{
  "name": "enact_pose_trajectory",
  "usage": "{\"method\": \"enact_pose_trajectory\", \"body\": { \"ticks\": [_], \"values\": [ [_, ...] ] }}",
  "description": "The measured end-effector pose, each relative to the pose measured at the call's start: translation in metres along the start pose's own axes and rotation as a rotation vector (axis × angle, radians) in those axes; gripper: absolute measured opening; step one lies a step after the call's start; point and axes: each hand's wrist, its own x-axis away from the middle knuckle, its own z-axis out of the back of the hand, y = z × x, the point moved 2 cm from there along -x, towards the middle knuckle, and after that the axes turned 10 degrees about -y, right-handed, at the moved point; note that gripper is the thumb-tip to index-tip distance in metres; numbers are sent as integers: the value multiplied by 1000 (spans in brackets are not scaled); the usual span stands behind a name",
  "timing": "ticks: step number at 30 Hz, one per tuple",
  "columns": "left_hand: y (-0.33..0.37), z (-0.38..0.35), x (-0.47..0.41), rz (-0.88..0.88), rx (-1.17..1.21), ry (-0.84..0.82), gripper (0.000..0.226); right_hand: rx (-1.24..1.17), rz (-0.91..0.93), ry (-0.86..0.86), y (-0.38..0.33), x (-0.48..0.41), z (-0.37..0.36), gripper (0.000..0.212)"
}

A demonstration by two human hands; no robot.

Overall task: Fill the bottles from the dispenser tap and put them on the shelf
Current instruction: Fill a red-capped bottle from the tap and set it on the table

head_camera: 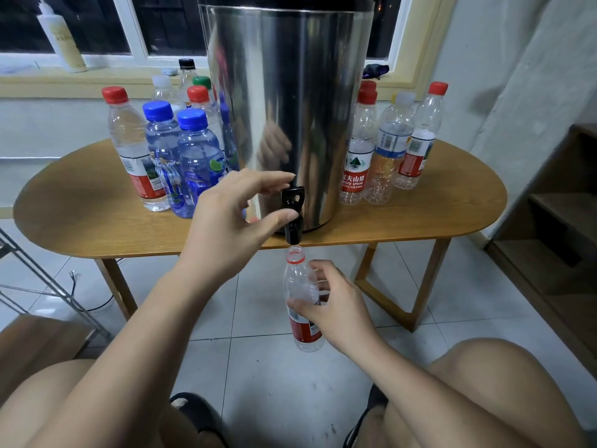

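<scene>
Pale floor tiles (pixel 265 367) spread beneath an oval wooden table (pixel 97 215) set against a wall under a dark window (pixel 97 24). A wooden shelf unit (pixel 555 205) stands at the right edge, and a metal rack (pixel 48 286) at the left. On the table, a stainless steel dispenser (pixel 290 92) sits between two clusters of capped bottles, left (pixel 161 150) and right (pixel 387 147). The left hand (pixel 232 221) pinches the black tap (pixel 293 208) between index finger and thumb. Below the table edge, the right hand (pixel 336 305) grips an uncapped red-labelled bottle (pixel 297 276), upright, its mouth just under the spout.
</scene>
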Motion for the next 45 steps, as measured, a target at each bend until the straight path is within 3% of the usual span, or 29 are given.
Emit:
{"method": "enact_pose_trajectory", "body": {
  "ticks": [8,16,28,34,37,41,45],
  "values": [
    [0,-12,-8,-66,-166,-40,45,-12,-2,2,1,-4,-1,70],
    [0,-18,6,-236,-189,25,13,-9,12,15,5,-6,-3,69],
    [-3,-16,25,-329,-146,-54,17,19,-17,5,6,-5,-4,74],
    [-11,-5,34,-90,30,43,41,9,-16,-4,4,-4,-3,74],
    [-23,-9,42,99,175,41,37,33,-20,-7,4,-4,-3,76],
    [-47,-29,51,279,237,-79,34,36,-31,-13,3,-4,-4,75],
    [-59,-51,58,392,246,-239,46,37,-37,-18,1,-3,-5,75]
  ]
}}
